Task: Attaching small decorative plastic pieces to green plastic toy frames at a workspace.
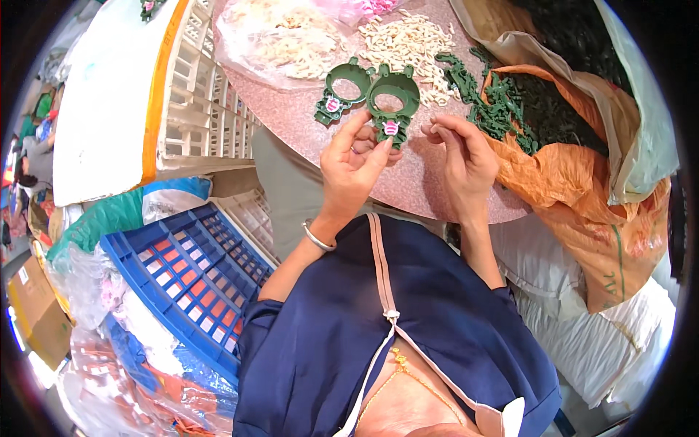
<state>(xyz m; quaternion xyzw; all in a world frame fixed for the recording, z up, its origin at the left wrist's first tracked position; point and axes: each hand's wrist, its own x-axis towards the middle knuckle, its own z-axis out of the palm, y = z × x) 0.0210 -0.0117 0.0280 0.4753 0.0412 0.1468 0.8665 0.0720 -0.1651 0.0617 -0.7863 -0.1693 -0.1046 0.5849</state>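
Observation:
My left hand [351, 162] is closed on a dark green plastic toy shell [403, 79], thumb and fingers gripping its lower end. The shell has a round hollow head with small ears and a pink-and-white striped piece on its body. Just left of it, on the pink speckled table [298, 120], lies a similar green shell [341, 76] with the same striped piece. My right hand [466, 156] hovers to the right of the held shell, apart from it. Its fingers are curled with the tips together; whatever may be between them is too small to make out.
Small cream-coloured parts [408, 47] are heaped beyond the shells, with a clear bag [280, 44] of them at left. Loose green parts [506, 109] spill beside an orange woven sack [568, 182] at right. A white plastic crate [207, 95] and blue crate [178, 273] stand left.

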